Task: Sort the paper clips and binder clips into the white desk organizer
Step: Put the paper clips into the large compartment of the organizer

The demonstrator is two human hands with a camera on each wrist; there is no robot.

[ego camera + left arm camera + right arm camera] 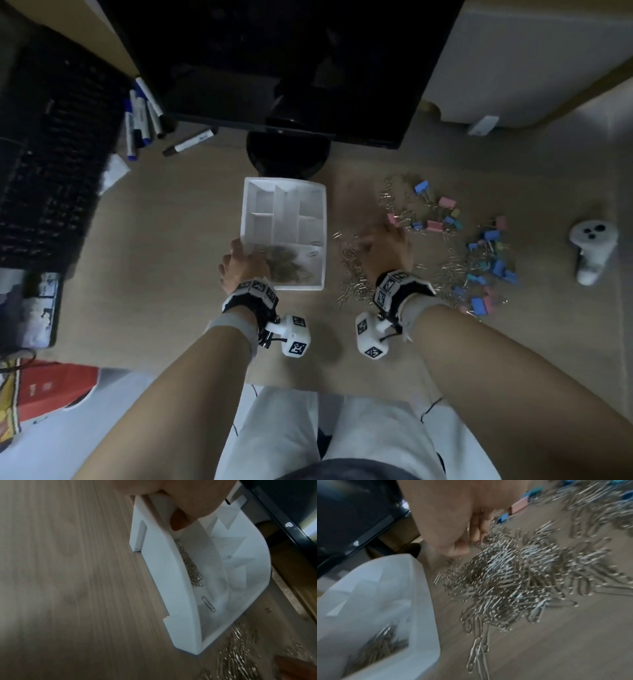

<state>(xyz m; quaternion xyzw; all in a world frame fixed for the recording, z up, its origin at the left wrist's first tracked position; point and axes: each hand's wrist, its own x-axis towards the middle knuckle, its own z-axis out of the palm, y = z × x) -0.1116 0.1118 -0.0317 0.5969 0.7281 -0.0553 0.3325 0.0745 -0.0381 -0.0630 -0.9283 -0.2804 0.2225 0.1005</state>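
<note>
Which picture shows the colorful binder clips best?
The head view: the binder clips lie scattered on the desk right of the right hand. The right wrist view catches only a few blurry blue and pink ones at the top. The left wrist view shows none.

white organizer (pixel 247 219), silver paper clips (pixel 501 582)

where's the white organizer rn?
Head view: the white desk organizer sits mid-desk before the monitor stand, left hand gripping its near-left corner, loose paper clips to its right.

From the head we look straight down on the desk (pixel 164 212), while both wrist views sit close, sharing the white organizer (pixel 171 588) and paper clips (pixel 505 581).
</note>
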